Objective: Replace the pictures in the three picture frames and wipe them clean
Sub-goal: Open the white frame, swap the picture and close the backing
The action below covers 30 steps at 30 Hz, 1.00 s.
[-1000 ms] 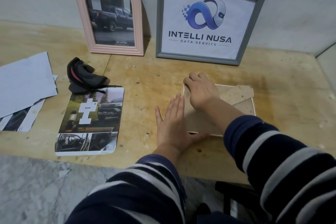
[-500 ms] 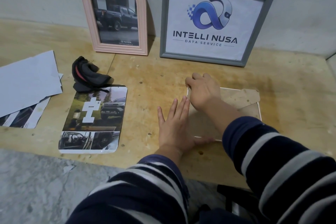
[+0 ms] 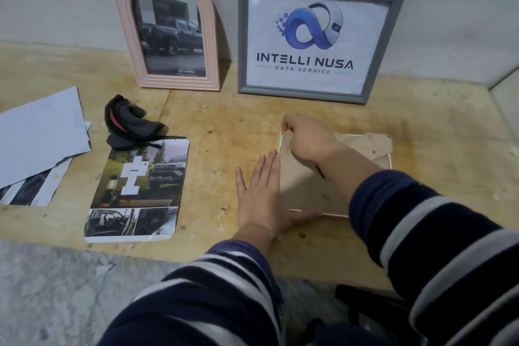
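**Backing board gripped at the frame's far left corner**

Right of centre on the table [image 3: 224,126]: a white frame [image 3: 389,159] lying face down, thin pale rim showing along its edges, brown backing board [image 3: 297,177] on top, scuffed and dull, with a cut-off corner at upper right. Right hand [image 3: 309,137] over the upper left corner of the board, fingers curled down onto its edge and gripping it. Left hand [image 3: 262,196] flat on the table just left of the frame, fingers straight and close together, thumb stretched along the near edge.

Upper left, against the wall: pink arched frame [image 3: 168,34] with a dark pickup photo. Upper centre: grey frame [image 3: 317,39] with a logo print. Centre left: loose car photo [image 3: 137,188] with rounded corners, black cloth [image 3: 126,123] touching its top edge. Far left: papers [image 3: 39,137] overlapping.
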{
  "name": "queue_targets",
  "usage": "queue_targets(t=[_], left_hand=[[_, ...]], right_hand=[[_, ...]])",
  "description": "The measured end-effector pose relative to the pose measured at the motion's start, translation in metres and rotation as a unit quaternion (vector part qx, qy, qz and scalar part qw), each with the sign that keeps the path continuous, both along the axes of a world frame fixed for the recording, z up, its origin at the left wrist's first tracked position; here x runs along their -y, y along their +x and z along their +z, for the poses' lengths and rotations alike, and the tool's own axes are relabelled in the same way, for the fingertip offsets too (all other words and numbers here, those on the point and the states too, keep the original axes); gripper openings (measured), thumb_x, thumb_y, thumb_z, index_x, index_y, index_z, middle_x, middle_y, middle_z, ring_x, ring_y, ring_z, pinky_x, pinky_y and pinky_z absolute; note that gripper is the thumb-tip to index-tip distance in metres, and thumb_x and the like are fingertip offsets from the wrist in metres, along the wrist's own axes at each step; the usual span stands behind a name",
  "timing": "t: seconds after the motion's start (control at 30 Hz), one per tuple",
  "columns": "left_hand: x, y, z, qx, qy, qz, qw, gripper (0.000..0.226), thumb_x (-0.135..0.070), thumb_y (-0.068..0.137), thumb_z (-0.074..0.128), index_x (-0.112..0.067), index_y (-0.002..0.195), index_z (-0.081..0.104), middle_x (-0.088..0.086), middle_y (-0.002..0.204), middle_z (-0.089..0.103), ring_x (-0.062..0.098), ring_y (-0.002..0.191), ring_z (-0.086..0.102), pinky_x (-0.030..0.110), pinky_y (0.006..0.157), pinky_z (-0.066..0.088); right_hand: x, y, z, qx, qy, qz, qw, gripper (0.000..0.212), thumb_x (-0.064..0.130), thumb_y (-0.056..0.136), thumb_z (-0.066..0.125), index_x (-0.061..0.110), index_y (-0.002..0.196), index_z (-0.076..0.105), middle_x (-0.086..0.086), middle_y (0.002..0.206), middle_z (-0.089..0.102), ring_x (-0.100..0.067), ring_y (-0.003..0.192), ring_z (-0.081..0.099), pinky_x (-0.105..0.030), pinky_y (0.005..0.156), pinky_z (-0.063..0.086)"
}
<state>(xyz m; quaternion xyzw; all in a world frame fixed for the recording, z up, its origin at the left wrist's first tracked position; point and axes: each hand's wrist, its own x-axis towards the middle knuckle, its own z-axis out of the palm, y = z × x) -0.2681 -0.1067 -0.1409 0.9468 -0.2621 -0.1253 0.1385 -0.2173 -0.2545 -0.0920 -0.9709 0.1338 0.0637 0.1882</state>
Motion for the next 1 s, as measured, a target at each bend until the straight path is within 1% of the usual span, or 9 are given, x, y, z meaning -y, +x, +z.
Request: queue_targets(t=[0.13, 0.2, 0.27, 0.33, 0.4, 0.67, 0.77, 0.9, 1.0], left_hand=[[0.001, -0.001, 0.003, 0.001, 0.012, -0.004, 1.0, 0.135, -0.101, 0.051, 0.029, -0.023, 0.153, -0.013, -0.012, 0.16, -0.015, 0.009, 0.147, -0.016, 0.057, 0.115, -0.011], [0.002, -0.002, 0.004, 0.005, 0.019, -0.004, 1.0, 0.134, -0.101, 0.052, 0.026, -0.022, 0.153, -0.013, -0.012, 0.16, -0.016, 0.009, 0.147, -0.016, 0.057, 0.115, -0.011], [0.002, -0.002, 0.005, 0.006, 0.023, -0.003, 1.0, 0.134, -0.101, 0.052, 0.024, -0.022, 0.153, -0.013, -0.012, 0.16, -0.017, 0.009, 0.147, -0.017, 0.056, 0.115, -0.011], [0.003, -0.002, 0.005, 0.009, 0.027, -0.002, 1.0, 0.134, -0.102, 0.052, 0.023, -0.022, 0.153, -0.012, -0.012, 0.16, -0.017, 0.009, 0.147, -0.016, 0.056, 0.115, -0.011], [0.003, -0.002, 0.005, 0.01, 0.031, 0.0, 0.999, 0.133, -0.102, 0.052, 0.022, -0.022, 0.153, -0.012, -0.012, 0.16, -0.017, 0.009, 0.147, -0.017, 0.056, 0.115, -0.012], [0.003, -0.003, 0.005, 0.008, 0.037, 0.005, 0.999, 0.135, -0.102, 0.051, 0.023, -0.022, 0.153, -0.011, -0.012, 0.16, -0.016, 0.008, 0.147, -0.016, 0.056, 0.115, -0.012], [0.003, -0.003, 0.005, 0.005, 0.027, 0.009, 1.0, 0.135, -0.102, 0.05, 0.025, -0.023, 0.153, -0.009, -0.012, 0.161, -0.013, 0.008, 0.147, -0.015, 0.056, 0.115, -0.011], [0.003, -0.003, 0.004, 0.001, 0.017, 0.01, 1.0, 0.136, -0.103, 0.049, 0.027, -0.023, 0.154, -0.008, -0.013, 0.161, -0.011, 0.008, 0.147, -0.014, 0.055, 0.116, -0.011], [0.003, -0.003, 0.005, 0.002, 0.012, 0.009, 1.0, 0.137, -0.103, 0.049, 0.028, -0.023, 0.154, -0.009, -0.013, 0.161, -0.013, 0.008, 0.147, -0.014, 0.055, 0.116, -0.011]], right_hand=[[0.006, -0.011, -0.001, 0.075, 0.108, -0.073, 0.989, 0.049, -0.007, 0.087, 0.041, 0.017, 0.126, 0.057, -0.002, 0.129, 0.055, -0.022, 0.121, 0.048, -0.029, 0.101, 0.037], [0.008, -0.016, -0.001, 0.09, 0.098, -0.076, 0.988, 0.05, -0.008, 0.087, 0.042, 0.013, 0.129, 0.055, -0.003, 0.13, 0.05, -0.021, 0.126, 0.04, -0.023, 0.101, 0.031], [0.013, -0.022, -0.002, 0.054, 0.029, -0.064, 0.996, 0.052, -0.005, 0.086, 0.042, 0.012, 0.134, 0.05, -0.004, 0.133, 0.047, -0.024, 0.127, 0.038, -0.03, 0.105, 0.033], [0.019, -0.028, -0.002, -0.007, -0.082, -0.047, 0.995, 0.05, 0.002, 0.086, 0.041, 0.015, 0.134, 0.049, -0.005, 0.131, 0.047, -0.027, 0.123, 0.04, -0.038, 0.102, 0.037], [0.021, -0.032, -0.001, -0.03, -0.121, -0.043, 0.991, 0.047, 0.005, 0.085, 0.041, 0.016, 0.13, 0.053, -0.006, 0.127, 0.047, -0.028, 0.118, 0.043, -0.039, 0.099, 0.038], [0.017, -0.022, 0.022, -0.079, -0.139, -0.032, 0.987, 0.036, 0.008, 0.082, 0.046, 0.01, 0.116, 0.059, -0.011, 0.115, 0.057, -0.031, 0.101, 0.057, -0.036, 0.084, 0.045], [0.014, -0.018, 0.026, -0.067, -0.151, -0.041, 0.985, 0.029, 0.007, 0.082, 0.046, 0.007, 0.111, 0.052, -0.009, 0.105, 0.062, -0.03, 0.095, 0.06, -0.034, 0.075, 0.039], [0.013, -0.02, 0.029, -0.056, -0.159, -0.04, 0.985, 0.033, 0.007, 0.08, 0.048, 0.008, 0.112, 0.046, -0.007, 0.096, 0.065, -0.029, 0.087, 0.059, -0.036, 0.074, 0.036], [0.014, -0.02, 0.027, -0.052, -0.144, -0.049, 0.987, 0.036, 0.006, 0.079, 0.047, 0.009, 0.115, 0.044, -0.007, 0.097, 0.065, -0.03, 0.091, 0.06, -0.037, 0.079, 0.037]])
